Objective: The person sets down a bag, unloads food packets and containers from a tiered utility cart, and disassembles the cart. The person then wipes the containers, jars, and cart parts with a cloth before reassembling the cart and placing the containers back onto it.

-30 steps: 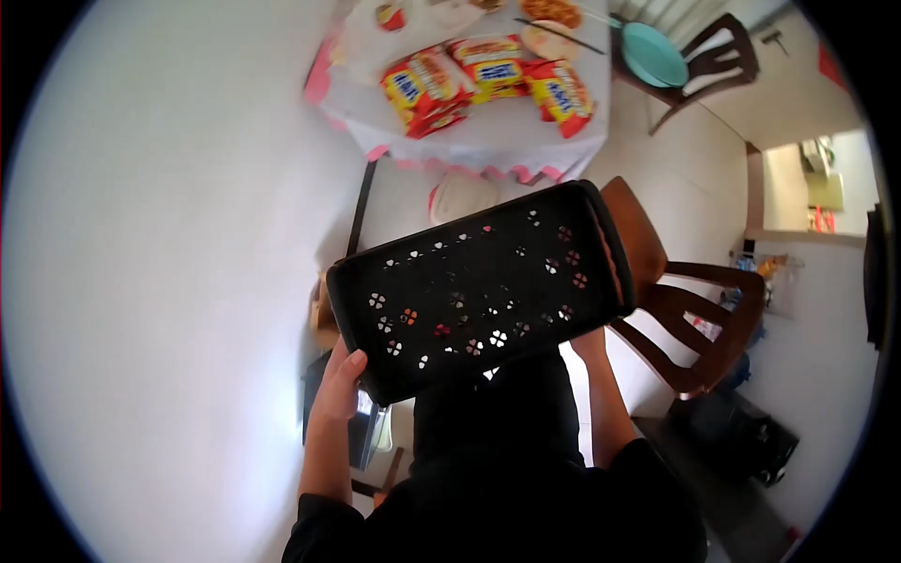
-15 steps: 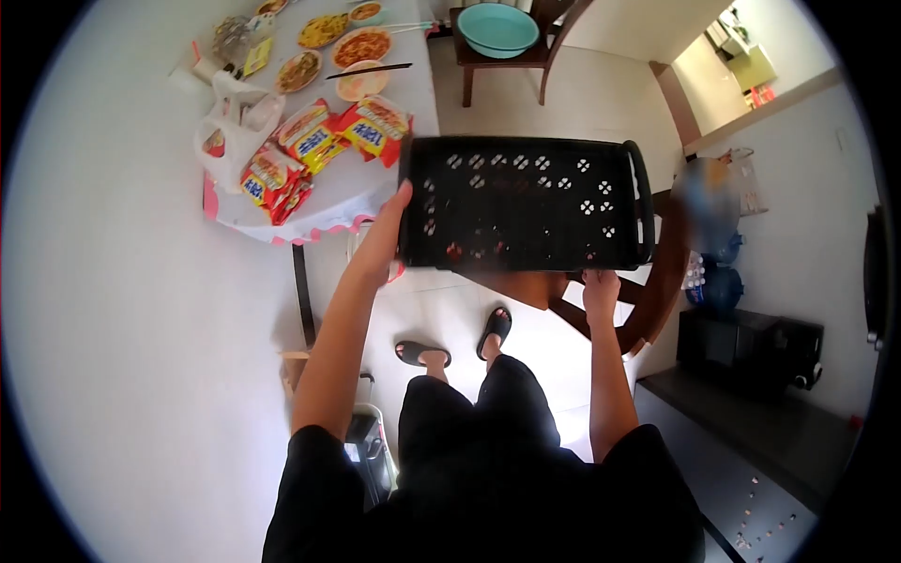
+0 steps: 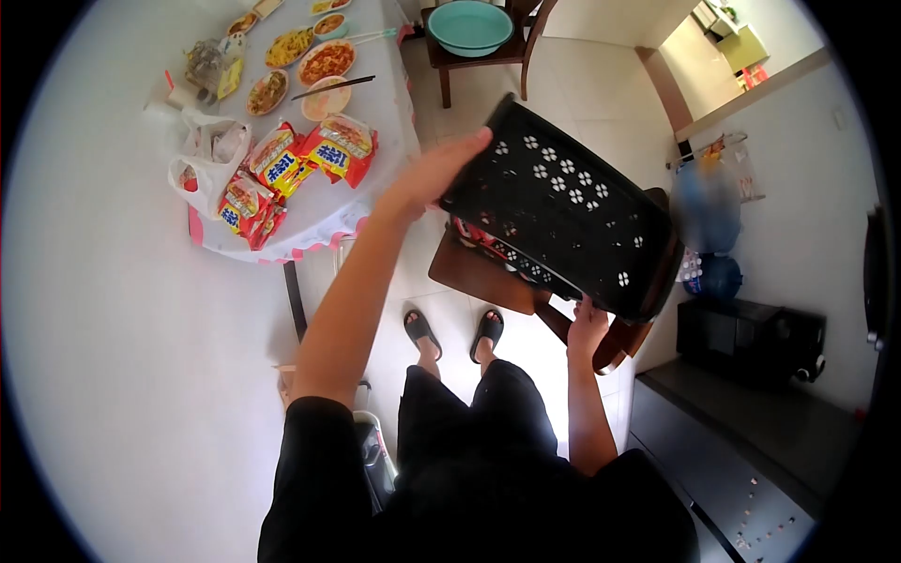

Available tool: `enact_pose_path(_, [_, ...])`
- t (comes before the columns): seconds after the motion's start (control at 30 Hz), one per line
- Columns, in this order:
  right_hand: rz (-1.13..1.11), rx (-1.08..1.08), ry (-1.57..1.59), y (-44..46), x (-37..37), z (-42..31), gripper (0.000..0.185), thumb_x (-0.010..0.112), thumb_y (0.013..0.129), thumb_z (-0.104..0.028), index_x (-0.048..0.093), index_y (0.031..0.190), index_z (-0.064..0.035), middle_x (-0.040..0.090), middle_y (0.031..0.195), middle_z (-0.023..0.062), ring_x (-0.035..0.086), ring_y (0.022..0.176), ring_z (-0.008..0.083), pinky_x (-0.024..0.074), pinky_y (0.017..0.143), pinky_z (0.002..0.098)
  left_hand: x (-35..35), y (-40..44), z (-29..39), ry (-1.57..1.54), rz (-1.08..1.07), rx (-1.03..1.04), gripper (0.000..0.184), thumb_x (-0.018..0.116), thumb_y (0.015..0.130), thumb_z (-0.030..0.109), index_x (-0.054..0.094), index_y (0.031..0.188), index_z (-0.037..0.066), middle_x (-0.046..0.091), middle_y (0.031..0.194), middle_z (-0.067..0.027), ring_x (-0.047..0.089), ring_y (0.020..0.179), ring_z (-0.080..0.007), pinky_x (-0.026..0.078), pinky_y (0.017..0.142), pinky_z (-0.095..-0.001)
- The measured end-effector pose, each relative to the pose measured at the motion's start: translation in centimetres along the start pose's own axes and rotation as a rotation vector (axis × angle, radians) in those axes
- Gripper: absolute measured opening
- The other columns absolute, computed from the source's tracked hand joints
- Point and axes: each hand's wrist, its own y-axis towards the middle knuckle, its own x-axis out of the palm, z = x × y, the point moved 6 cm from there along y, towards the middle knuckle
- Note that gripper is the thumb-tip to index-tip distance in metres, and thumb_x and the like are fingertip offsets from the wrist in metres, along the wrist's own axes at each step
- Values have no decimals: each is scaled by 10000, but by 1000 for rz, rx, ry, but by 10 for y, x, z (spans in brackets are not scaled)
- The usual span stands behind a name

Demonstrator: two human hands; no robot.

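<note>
Both of my hands hold a black plastic basket (image 3: 554, 225) with clover-shaped cutouts, tilted so its right end sits lower. My left hand (image 3: 434, 178) grips the upper left end, and my right hand (image 3: 587, 327) grips the lower edge near the right corner. Underneath the basket is a brown wooden chair (image 3: 483, 277), partly covered. Something red shows at the basket's lower left side, too hidden to name. Red and yellow snack packets (image 3: 343, 148) lie on the table to the left of my left hand, beside a white plastic bag (image 3: 208, 164).
The table (image 3: 310, 211) carries plates of food (image 3: 328, 62) and chopsticks (image 3: 333, 87). A teal basin (image 3: 469, 26) stands on another chair (image 3: 483, 64). At right are a black microwave (image 3: 723, 338), a dark counter (image 3: 751, 403) and blue water jugs (image 3: 721, 277).
The basket has turned from level to slanting, its left end raised and its right end lowered. My left hand has moved up and to the right with it. One foot has shifted.
</note>
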Motion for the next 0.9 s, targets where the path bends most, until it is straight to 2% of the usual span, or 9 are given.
enact_pose_path(0.17, [75,139,66,-3,-5,26,365,603,1054,-298,658,1119,57,726,904,85,695,800,122,582,722,247,4,22,-12,82,-136,55,754,522,939,722,588,1447,169,711,1101,-56,680,970,-170,545,773,-341])
enact_pose_path(0.3, [201,336,421,-40,4,21,366,595,1055,-274,544,1297,-4,655,1109,102,686,940,184,589,780,298,-13,21,-23,-14,-137,80,655,465,979,667,582,1425,202,651,1271,-76,635,1118,-185,515,919,-374])
enact_pose_path(0.37, [80,453,316,-78,23,25,370,623,1009,-189,526,1338,-50,585,1156,67,656,860,183,583,759,304,-35,23,-50,-129,-92,136,644,467,978,639,557,1453,215,621,1318,-96,611,1171,-215,499,958,-399])
enact_pose_path(0.43, [-179,42,-108,-86,57,10,422,684,960,-176,535,1340,-67,578,1234,97,670,964,197,586,779,300,-63,19,-88,-285,33,147,621,480,975,602,555,1453,211,630,1302,-96,620,1147,-223,498,962,-408])
enact_pose_path(0.5, [-250,-476,-215,-82,92,-65,520,740,906,-168,528,1373,-77,569,1329,149,627,1150,268,563,914,377,-85,16,-144,-407,128,86,597,487,978,565,555,1447,201,633,1296,-100,625,1130,-230,499,962,-413])
enact_pose_path(0.57, [-253,-546,-429,-51,129,-105,698,786,857,-215,463,1456,-61,501,1452,205,508,1329,370,440,1096,464,-93,19,-212,-491,185,-40,571,490,986,527,559,1438,185,631,1299,-108,626,1120,-234,502,958,-412])
enact_pose_path(0.63, [-355,-575,-436,-19,171,-111,928,851,797,-314,369,1548,-61,456,1493,238,450,1361,429,312,1182,500,-84,17,-266,-514,165,-125,535,490,992,476,567,1423,169,632,1295,-112,628,1112,-242,505,952,-404])
enact_pose_path(0.73, [-661,-342,-465,10,207,-114,1087,874,762,-427,284,1597,-59,435,1505,260,441,1369,444,312,1183,493,-69,9,-312,-536,128,-233,495,484,998,419,581,1404,153,633,1291,-116,633,1093,-247,509,944,-398])
enact_pose_path(0.9, [-689,-426,-684,50,210,-108,1076,885,740,-469,341,1575,-64,470,1477,246,446,1380,413,335,1171,469,-47,1,-356,-484,39,-323,473,469,1007,381,583,1396,137,648,1265,-113,645,1058,-234,513,926,-383])
